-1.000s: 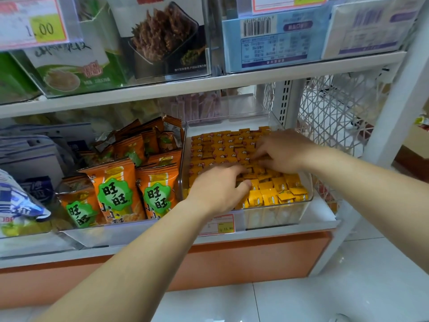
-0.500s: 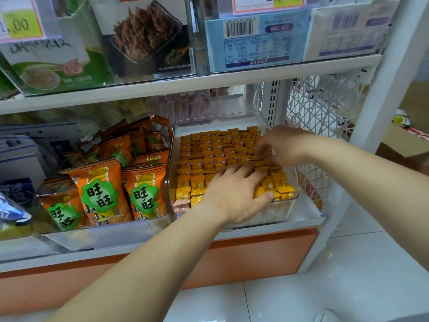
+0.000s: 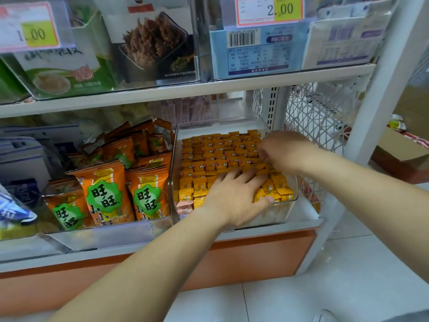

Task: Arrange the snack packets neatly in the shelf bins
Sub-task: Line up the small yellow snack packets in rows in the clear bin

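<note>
Left hand (image 3: 236, 197): fingers straight and spread, pressing flat on small yellow packets (image 3: 200, 187) at the front of the clear bin (image 3: 222, 125) on the lower shelf. Right hand (image 3: 286, 152), farther back: fingers curled down onto orange packets (image 3: 209, 156); cannot tell whether it is pinching one.

A price tag (image 3: 30, 31) reading 1.00 hangs at the top left, and a second tag (image 3: 269, 10) reading 2.00 hangs at the top right. A white mesh panel (image 3: 320, 117) stands at the right, beside a white post (image 3: 380, 101). Below runs an orange base panel (image 3: 255, 259), above a white tiled floor (image 3: 325, 287). A cardboard box (image 3: 401, 152) lies at the far right.
</note>
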Available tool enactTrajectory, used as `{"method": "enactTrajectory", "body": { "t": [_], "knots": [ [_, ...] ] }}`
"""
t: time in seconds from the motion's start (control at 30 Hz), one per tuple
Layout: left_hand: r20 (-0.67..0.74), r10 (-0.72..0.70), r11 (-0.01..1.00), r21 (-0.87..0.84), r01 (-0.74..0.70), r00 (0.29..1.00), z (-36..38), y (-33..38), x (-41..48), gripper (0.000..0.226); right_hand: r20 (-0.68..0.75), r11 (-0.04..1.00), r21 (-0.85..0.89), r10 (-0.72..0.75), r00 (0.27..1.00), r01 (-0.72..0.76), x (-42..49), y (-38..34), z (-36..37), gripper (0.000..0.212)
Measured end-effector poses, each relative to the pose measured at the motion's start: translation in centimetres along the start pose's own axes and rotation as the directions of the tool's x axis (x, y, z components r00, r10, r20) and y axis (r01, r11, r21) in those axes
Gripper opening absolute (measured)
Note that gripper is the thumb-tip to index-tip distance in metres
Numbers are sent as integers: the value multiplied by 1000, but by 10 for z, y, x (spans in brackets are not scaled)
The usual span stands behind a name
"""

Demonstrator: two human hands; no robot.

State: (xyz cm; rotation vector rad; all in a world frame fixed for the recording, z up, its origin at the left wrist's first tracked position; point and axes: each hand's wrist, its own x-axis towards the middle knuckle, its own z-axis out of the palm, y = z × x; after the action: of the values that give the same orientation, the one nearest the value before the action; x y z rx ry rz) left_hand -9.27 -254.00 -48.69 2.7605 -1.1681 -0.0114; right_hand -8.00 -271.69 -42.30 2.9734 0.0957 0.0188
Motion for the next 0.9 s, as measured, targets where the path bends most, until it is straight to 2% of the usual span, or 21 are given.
{"method": "enactTrajectory", "body": {
  "t": [0.1, 0.23, 0.3, 0.37, 0.4, 0.43, 0.47, 0.5, 0.53, 0.57, 0.63, 0.7, 0.8, 0.9],
  "knots": [
    [2, -11, 1000, -3, 11, 1000, 0, 0, -1, 65, -198, 989, 135, 89, 976, -63, -14, 5, -4, 18],
    [-25, -21, 998, -53, 20, 999, -7, 2, 0, 63, -457, 968, 250, 116, 882, 2, -42, 5, -5, 13],
    [-151, -66, 987, -155, 43, 986, -13, 5, -2, 53, -550, 933, 354, 153, 821, 63, -56, 3, -4, 8],
    [-280, -197, 935, -341, 95, 939, -20, 10, -5, 39, -604, 867, 486, 242, 759, 110, -68, 2, -6, 11],
    [-271, -303, 852, -506, 133, 914, -25, 12, -6, 34, -603, 824, 552, 283, 746, 133, -72, 1, -7, 14],
    [-194, -407, 689, -707, 160, 893, -31, 14, -5, 33, -589, 780, 605, 304, 749, 159, -75, -1, -7, 15],
    [-75, -469, 447, -880, 163, 880, -37, 16, -4, 33, -575, 745, 640, 302, 760, 189, -76, -5, -6, 14],
    [37, -487, 202, -967, 154, 873, -42, 18, -3, 34, -565, 719, 660, 282, 775, 219, -77, -10, -5, 13],
    [98, -480, 20, -992, 123, 872, -47, 19, -3, 33, -559, 699, 669, 249, 791, 253, -78, -16, -3, 14],
    [114, -476, -69, -993, 92, 872, -50, 19, -4, 32, -549, 672, 681, 207, 810, 290, -77, -23, -2, 15],
    [97, -483, -70, -995, 72, 870, -51, 16, -7, 30, -481, 564, 759, 148, 864, 325, -76, -30, 1, 19],
    [87, -484, -31, -996, 83, 871, -48, 13, -9, 33, -391, 458, 844, 172, 904, 278, -73, -25, 0, 21],
    [63, -462, 9, -997, 76, 885, -46, 10, -8, 38, -357, 448, 873, 317, 879, 193, -64, -12, -2, 20],
    [12, -405, 75, -996, 46, 914, -46, 14, -8, 39, -291, 396, 904, 289, 912, 163, -52, -11, -1, 43]
  ]
}}
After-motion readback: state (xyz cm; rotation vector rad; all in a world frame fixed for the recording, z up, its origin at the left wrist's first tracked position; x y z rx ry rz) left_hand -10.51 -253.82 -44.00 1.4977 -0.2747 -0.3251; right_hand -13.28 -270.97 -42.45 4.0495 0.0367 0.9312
